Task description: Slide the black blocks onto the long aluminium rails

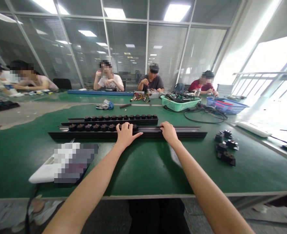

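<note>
A long black rail point(182, 133) lies across the green table in front of me, with a row of small black parts point(96, 127) on its left half. My left hand point(125, 134) rests over the right end of that row, thumb stretched out to the right along the rail. On the rail's bare metal strip, right of the middle, my right hand point(168, 131) has its fingers bent together at the far edge; what they hold, if anything, is hidden. Behind lies a second black rail point(143, 121) with its own row of black parts point(131, 117).
Several loose black parts point(226, 146) lie at right. A white device point(44, 169) sits front left. Farther back are a grey-blue cloth point(105, 105), a green basket point(182, 104), a blue basket point(233, 108) and black cables point(206, 113). Several people sit across the table.
</note>
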Demonstrator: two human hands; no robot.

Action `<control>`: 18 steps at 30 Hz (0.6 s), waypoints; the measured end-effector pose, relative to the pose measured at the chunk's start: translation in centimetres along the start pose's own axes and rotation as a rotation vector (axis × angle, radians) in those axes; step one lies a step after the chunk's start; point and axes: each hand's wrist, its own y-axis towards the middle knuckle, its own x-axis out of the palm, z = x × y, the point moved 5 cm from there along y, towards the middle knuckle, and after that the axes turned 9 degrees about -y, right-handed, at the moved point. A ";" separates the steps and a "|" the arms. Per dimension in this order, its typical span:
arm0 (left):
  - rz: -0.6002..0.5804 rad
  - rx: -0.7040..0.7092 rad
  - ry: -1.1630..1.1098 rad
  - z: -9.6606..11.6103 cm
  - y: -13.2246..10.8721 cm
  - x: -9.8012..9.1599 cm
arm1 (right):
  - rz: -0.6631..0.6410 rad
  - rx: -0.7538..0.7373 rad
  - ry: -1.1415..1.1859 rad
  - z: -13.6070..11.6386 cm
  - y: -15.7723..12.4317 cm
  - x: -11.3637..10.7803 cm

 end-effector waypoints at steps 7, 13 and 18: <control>0.004 0.015 0.011 -0.1 -0.1 0.1 | 0.125 -0.033 0.104 0.3 -1.1 0.9; -0.016 0.007 0.008 0.1 0.0 -0.1 | 0.152 -0.058 0.146 0.6 -1.1 1.3; -0.032 -0.004 0.013 0.1 0.0 -0.2 | 0.155 -0.072 0.127 0.8 -1.1 1.6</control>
